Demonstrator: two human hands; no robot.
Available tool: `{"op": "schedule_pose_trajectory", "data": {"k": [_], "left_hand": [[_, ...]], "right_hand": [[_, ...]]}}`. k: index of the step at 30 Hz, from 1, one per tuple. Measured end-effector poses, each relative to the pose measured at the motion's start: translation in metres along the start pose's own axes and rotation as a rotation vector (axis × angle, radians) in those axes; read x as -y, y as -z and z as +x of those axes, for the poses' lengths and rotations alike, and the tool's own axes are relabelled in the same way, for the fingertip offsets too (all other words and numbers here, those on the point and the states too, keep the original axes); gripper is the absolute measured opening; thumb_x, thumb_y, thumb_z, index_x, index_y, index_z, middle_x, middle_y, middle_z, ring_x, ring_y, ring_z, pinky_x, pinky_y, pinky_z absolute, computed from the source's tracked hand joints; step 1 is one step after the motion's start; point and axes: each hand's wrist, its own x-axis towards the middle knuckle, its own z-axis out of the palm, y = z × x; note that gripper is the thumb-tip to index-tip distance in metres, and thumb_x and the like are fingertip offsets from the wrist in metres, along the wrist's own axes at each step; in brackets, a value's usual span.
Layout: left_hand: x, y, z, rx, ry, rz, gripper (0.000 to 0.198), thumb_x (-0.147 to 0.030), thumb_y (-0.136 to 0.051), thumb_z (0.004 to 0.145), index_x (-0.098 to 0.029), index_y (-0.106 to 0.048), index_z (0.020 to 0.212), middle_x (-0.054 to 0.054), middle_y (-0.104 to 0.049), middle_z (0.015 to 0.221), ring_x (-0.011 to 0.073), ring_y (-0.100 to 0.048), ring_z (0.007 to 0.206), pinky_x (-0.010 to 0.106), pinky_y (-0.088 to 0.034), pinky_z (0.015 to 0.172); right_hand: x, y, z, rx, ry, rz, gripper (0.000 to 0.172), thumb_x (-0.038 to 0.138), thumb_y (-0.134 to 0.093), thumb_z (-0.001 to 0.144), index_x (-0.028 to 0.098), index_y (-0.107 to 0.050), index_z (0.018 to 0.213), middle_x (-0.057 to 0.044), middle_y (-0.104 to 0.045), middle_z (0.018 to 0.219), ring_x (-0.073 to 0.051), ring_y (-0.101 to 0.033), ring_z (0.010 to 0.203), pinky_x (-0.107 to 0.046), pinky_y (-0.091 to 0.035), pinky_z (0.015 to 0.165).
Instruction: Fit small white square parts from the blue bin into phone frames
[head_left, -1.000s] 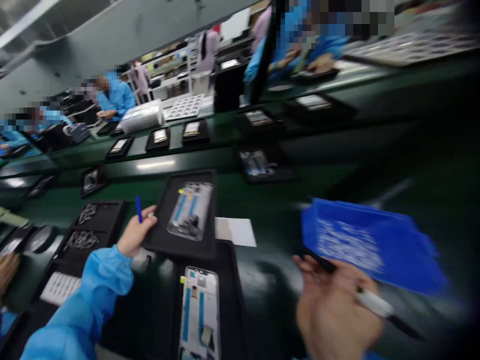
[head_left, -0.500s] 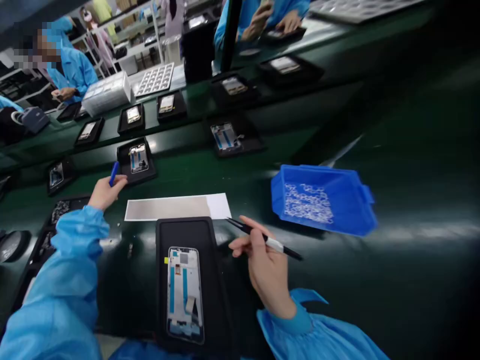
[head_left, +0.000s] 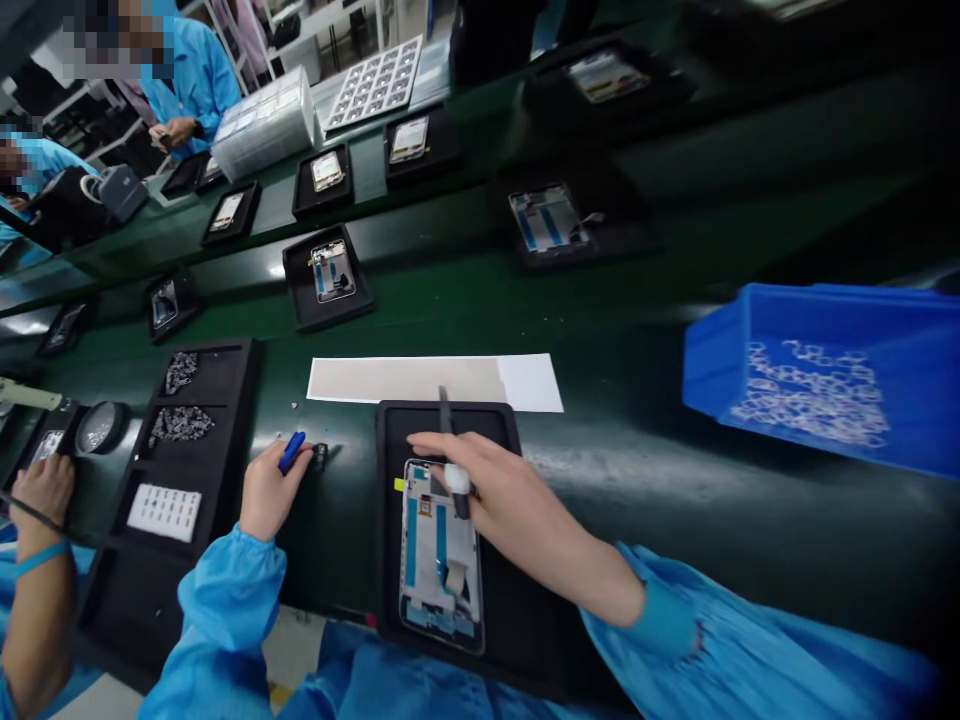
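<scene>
My right hand reaches over a phone frame with blue strips, lying in a black tray. The hand grips a black pen-shaped tool with a white band, its dark tip pointing away past the frame's top edge. My fingers hang just above the frame's upper part. My left hand rests on the green bench holding a short blue stick. A small black part lies just beyond that stick.
A beige-and-white sheet lies beyond the tray. A blue bin of small pale rings stands at right. Left sit a compartment tray of dark parts and a co-worker's hand. Further phone trays line the bench.
My right hand has moved from beside the tray to over the phone frame. My left hand has moved nearer the tray. The view has swung, shifting the blue bin rightward.
</scene>
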Motion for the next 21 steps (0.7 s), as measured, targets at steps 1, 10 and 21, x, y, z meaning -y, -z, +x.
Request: {"op": "schedule_pose_trajectory", "data": {"k": [1,10,21], "left_hand": [[0.001,-0.002,0.005,-0.028,0.007,0.013,0.027,-0.043,-0.057,0.086,-0.022,-0.072,0.091,0.004,-0.073,0.088,0.0197,-0.066,0.075,0.029,-0.051,0.072],[0.007,-0.012,0.056,-0.118,0.061,0.054,0.015,-0.031,-0.063,0.086,-0.023,-0.072,0.096,0.006,-0.069,0.099,0.0219,-0.066,0.090,0.029,-0.047,0.077],[-0.051,0.001,0.012,0.039,0.214,-0.431,0.023,-0.031,-0.055,0.090,-0.014,-0.070,0.090,0.002,-0.060,0.064,0.0128,-0.056,0.056,0.025,-0.042,0.052]], "right_hand": [[0.006,-0.002,0.007,0.041,0.016,-0.043,0.057,-0.005,-0.042,0.081,0.022,-0.059,0.127,-0.007,-0.068,0.101,-0.023,-0.065,0.092,-0.032,-0.054,0.075],[0.030,-0.032,0.058,0.182,0.078,-0.169,0.055,-0.009,-0.048,0.080,0.020,-0.060,0.126,-0.006,-0.069,0.097,-0.021,-0.061,0.091,-0.028,-0.045,0.075],[0.023,-0.063,0.059,-0.285,0.488,-0.143,0.045,0.010,-0.047,0.097,0.024,-0.053,0.139,-0.010,-0.070,0.106,-0.026,-0.069,0.090,-0.037,-0.057,0.080]]}}
